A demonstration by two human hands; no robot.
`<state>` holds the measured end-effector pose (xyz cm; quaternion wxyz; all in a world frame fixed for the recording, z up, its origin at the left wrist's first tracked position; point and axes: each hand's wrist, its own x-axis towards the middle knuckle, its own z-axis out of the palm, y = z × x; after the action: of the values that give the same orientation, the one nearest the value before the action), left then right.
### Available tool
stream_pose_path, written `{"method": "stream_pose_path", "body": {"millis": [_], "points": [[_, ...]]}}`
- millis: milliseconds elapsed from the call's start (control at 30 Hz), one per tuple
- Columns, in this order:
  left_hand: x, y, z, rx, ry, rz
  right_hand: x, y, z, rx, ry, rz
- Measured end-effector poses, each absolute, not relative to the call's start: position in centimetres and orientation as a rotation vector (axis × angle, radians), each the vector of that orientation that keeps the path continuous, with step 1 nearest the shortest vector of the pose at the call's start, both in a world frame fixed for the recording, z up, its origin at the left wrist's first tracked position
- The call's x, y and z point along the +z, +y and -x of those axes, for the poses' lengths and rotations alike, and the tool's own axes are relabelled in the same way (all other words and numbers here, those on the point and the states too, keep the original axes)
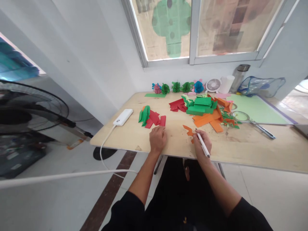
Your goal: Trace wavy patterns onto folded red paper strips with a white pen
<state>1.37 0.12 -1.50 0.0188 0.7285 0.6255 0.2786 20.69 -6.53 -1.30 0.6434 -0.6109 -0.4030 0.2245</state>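
Note:
My left hand (158, 138) rests on the table with its fingers curled together over the near end of a red folded paper strip (163, 120). Just beyond it lie more red paper pieces (154, 117) and a folded green paper stack (144, 115) with a bit of orange behind. My right hand (202, 144) is closed around a white pen (203, 145), its dark tip pointing away from me. An orange cut paper piece (188, 129) lies beside the right fingertips; whether they touch it I cannot tell.
Green folded papers (203, 105), orange strips (204, 120) and red pieces (177, 105) are heaped ahead. Scissors (262, 129) lie right, near a light green sheet (260, 110). A white power bank (123, 117) with cable sits left. Paper figures (176, 87) and a small fan (213, 85) line the wall.

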Motion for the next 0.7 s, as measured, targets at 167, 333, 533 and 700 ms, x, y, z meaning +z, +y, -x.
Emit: {"method": "stream_pose_path", "body": {"millis": [167, 333, 533, 700], "points": [[-2.0, -0.1, -0.5, 0.993, 1.988, -2.099, -1.1, -6.6, -20.6, 0.511, -0.917, 1.394], [-1.9, 0.0, 0.0, 1.107, 1.976, -2.026, -1.0, -6.7, -20.6, 0.526, -0.910, 1.419], [-0.5, 3.5, -1.9, 1.132, 1.930, -2.062, -1.0, -6.7, -20.5, 0.550, -0.886, 1.441], [1.9, 9.6, -5.0, 1.038, 1.946, -2.114, -0.8, -7.1, -20.2, 0.562, -0.859, 1.434]]}}
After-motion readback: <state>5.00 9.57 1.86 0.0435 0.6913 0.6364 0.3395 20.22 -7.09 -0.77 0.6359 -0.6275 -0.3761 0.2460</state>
